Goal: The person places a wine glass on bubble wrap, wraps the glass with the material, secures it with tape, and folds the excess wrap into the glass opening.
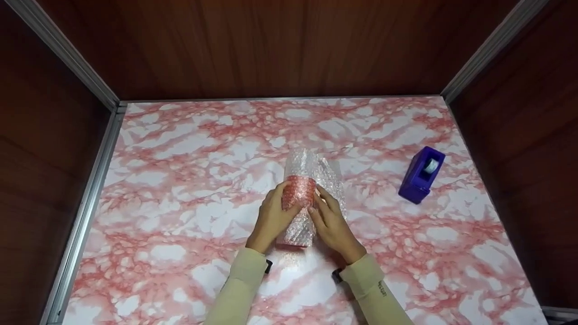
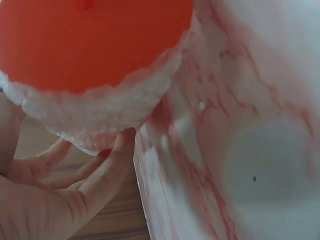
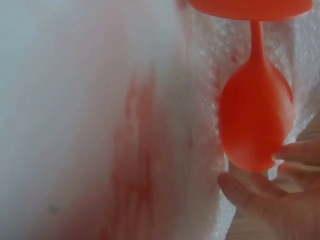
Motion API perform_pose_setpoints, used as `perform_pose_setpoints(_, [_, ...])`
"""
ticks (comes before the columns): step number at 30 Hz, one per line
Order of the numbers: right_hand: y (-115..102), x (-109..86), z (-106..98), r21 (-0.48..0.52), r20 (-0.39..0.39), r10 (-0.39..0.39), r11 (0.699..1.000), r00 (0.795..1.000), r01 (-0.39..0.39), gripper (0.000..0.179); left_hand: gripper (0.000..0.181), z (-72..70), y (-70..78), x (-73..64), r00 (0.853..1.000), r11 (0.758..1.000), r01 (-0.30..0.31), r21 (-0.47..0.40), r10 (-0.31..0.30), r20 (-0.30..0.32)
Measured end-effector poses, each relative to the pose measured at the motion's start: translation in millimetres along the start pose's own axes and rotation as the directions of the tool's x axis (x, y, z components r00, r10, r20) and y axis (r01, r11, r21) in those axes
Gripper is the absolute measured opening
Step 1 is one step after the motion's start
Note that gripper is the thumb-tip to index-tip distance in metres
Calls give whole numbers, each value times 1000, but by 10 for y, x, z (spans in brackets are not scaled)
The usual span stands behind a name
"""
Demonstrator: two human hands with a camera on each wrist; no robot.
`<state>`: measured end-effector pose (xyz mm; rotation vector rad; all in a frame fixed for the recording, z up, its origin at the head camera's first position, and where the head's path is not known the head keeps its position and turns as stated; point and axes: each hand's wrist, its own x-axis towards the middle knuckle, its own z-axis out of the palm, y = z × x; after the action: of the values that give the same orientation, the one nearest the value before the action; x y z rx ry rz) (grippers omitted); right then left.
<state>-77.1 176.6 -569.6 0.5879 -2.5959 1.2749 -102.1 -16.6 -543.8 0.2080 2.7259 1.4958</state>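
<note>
A red stemmed goblet (image 1: 300, 190) lies in bubble wrap (image 1: 300, 161) on the table, its bowl showing red through the plastic. My left hand (image 1: 273, 215) grips the roll from the left, thumb on top. From the right, my right hand (image 1: 333, 225) holds it, thumb near the left thumb. A loose flap of wrap spreads beyond the right fingers. The left wrist view shows the goblet's round red base (image 2: 95, 47), wrap around its edge and fingers beneath. In the right wrist view, the stem and bowl (image 3: 256, 117) appear, with fingertips at the rim end.
A purple tape dispenser (image 1: 416, 181) with a roll of clear tape sits to the right on the red-and-white marbled table (image 1: 189, 149). Dark wood panels (image 1: 280, 49) with metal edging enclose the back and both sides.
</note>
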Motion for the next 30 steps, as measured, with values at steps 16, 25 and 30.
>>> perform_pose_setpoints(16, [40, 57, -116, -24, 19, -36, 999, 999, 36, 44, 67, 46, 15, -16, 999, 999, -42, 32, 42, -6])
perform_pose_setpoints(25, [65, 21, -101, 92, 75, 76, 992, 994, -83, 50, 45, 25, -10, 10, 997, 996, -77, -36, 77, 12])
perform_pose_setpoints(30, [83, -8, -87, 104, 74, 119, 987, 990, -126, 51, 45, 7, 9, 21, 995, 995, -93, -42, 94, 27])
